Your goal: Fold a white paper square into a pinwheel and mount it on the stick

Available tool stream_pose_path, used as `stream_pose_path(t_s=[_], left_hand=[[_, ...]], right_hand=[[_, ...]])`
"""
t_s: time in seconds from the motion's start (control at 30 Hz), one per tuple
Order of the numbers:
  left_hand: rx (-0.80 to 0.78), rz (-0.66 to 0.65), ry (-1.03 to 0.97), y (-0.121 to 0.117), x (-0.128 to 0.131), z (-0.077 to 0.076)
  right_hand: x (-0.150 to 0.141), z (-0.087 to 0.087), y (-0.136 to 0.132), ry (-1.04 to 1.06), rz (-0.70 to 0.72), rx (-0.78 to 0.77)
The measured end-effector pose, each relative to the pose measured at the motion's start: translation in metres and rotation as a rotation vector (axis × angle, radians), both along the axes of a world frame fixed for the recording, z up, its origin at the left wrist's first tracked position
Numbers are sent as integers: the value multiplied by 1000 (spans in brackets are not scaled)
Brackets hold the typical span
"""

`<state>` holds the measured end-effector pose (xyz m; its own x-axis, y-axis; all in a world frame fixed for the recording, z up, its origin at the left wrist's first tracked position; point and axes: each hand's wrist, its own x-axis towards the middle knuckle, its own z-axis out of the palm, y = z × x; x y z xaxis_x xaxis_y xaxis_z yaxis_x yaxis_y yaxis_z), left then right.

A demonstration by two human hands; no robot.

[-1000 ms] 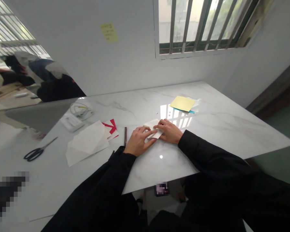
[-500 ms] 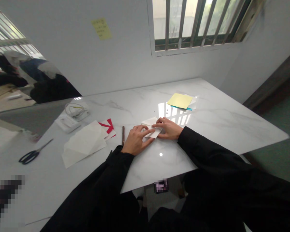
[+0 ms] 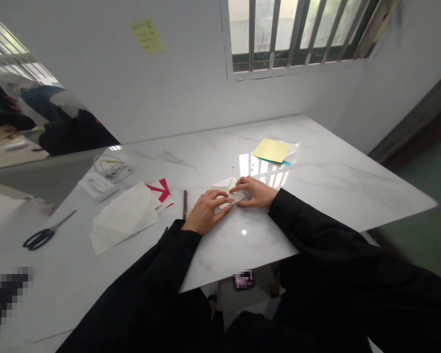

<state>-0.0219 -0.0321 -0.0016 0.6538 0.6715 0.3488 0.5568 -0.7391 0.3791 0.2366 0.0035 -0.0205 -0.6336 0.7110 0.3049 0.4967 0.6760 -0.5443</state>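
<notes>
Taking the small white paper as the middle of a clock, with twelve o'clock straight away from me, I have it flat on the marbled table. My left hand is held narrow, thumb and fingers gripping the paper from eight o'clock. My right hand holds it from three o'clock, thumb and forefinger close together on it. My fingers cover much of the sheet, so I can't make out all its folds.

The nearest thing to a container is a white case at nine o'clock, well apart, with a pale cable coiled beside it; I can't tell whether the case holds anything. At one o'clock, a clear wrapper shows partly from under a yellow pad, and a blue strip peeks out below; whether either sits inside the wrapper is hidden.

Large cream sheets at nine o'clock cover part of a red piece. A brown stick stands out just past my left sleeve, its near end hard to make out. Toward eight o'clock, beyond the scissors, a dark pixelated shape is cut off by the view's edge.
</notes>
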Motion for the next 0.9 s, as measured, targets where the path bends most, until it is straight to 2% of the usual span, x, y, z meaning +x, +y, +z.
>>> stream_pose_path(t_s=[0.2, 0.37, 0.57, 0.9], left_hand=[[-58, 79, -93, 2, -1, -3], [-91, 114, -89, 1, 0, -2], [-116, 134, -130, 2, 0, -4], [-110, 216, -202, 8, 7, -5]], right_hand=[[2, 5, 0, 38, 4, -29], [-1, 3, -3, 102, -67, -85], [-10, -1, -6, 28, -73, 16], [-14, 2, -7, -35, -83, 49]])
